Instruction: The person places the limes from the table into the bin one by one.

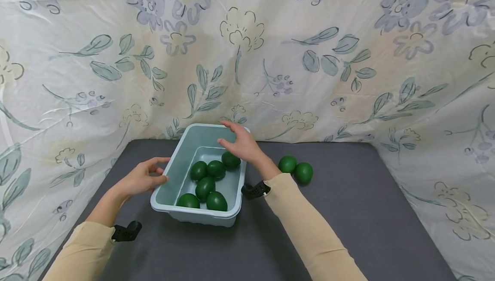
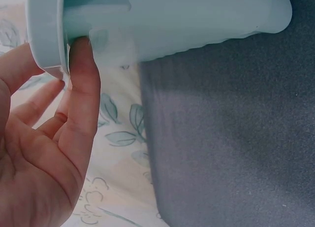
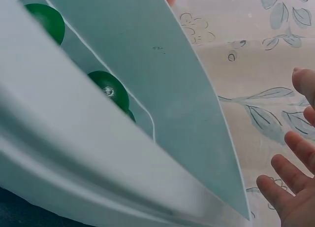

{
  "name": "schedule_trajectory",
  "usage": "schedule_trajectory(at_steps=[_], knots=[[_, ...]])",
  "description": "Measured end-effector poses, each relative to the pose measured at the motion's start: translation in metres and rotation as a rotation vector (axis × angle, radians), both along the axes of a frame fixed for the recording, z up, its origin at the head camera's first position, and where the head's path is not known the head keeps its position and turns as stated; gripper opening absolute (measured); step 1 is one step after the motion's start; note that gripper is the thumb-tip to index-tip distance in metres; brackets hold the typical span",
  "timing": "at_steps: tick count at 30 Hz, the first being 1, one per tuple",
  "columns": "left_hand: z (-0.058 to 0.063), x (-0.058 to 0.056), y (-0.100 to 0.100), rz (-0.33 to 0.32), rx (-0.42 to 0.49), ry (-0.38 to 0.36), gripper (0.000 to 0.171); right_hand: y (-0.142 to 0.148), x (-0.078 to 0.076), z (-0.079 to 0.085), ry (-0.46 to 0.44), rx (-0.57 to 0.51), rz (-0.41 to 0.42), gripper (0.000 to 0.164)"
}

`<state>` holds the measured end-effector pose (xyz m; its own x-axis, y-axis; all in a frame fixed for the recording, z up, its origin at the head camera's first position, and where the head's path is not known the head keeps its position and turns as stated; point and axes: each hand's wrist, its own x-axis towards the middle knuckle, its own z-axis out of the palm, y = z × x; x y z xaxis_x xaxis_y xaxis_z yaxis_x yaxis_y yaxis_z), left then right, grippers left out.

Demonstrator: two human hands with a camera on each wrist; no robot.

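Observation:
A light blue plastic bin holds several dark green, smooth, egg-shaped fruits that look like avocados. My left hand grips the bin's left rim. In the left wrist view, one finger lies against the outer wall below the lip while others reach to the rim's far side. Over the far right corner is my right hand, its fingers spread and nothing held. The right wrist view has that hand apart from the bin wall. Part of the bin's right rim is hidden behind it in the head view.
Two more green fruits lie side by side on the dark grey table, right of the bin behind the right forearm. Floral cloth hangs along the table's back and sides. Black wrist straps sit at both cuffs.

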<state>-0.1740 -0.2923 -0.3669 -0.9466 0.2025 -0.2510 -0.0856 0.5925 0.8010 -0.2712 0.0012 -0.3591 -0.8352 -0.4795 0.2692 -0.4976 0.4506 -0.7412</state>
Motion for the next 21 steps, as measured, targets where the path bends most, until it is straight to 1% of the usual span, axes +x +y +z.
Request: schedule_trajectory(at_steps=[3, 7, 11, 14, 21], knots=[[0.0, 0.0, 0.0, -0.003, 0.001, -0.001, 0.065, 0.003, 0.001, 0.002, 0.007, 0.003, 0.004, 0.057], [-0.002, -0.001, -0.001, -0.002, -0.006, -0.005, 0.066, 0.009, 0.001, 0.001, 0.044, 0.022, 0.009, 0.059], [-0.002, -0.001, 0.0, 0.0, -0.014, -0.006, 0.066, 0.018, 0.004, 0.0, 0.065, 0.009, 0.012, 0.06], [-0.001, 0.0, 0.0, 0.0, -0.015, -0.005, 0.066, 0.027, 0.009, 0.001, 0.074, -0.021, 0.01, 0.059], [-0.001, -0.001, -0.001, 0.0, -0.017, 0.004, 0.066, 0.047, 0.015, -0.005, 0.155, -0.05, -0.006, 0.056]])
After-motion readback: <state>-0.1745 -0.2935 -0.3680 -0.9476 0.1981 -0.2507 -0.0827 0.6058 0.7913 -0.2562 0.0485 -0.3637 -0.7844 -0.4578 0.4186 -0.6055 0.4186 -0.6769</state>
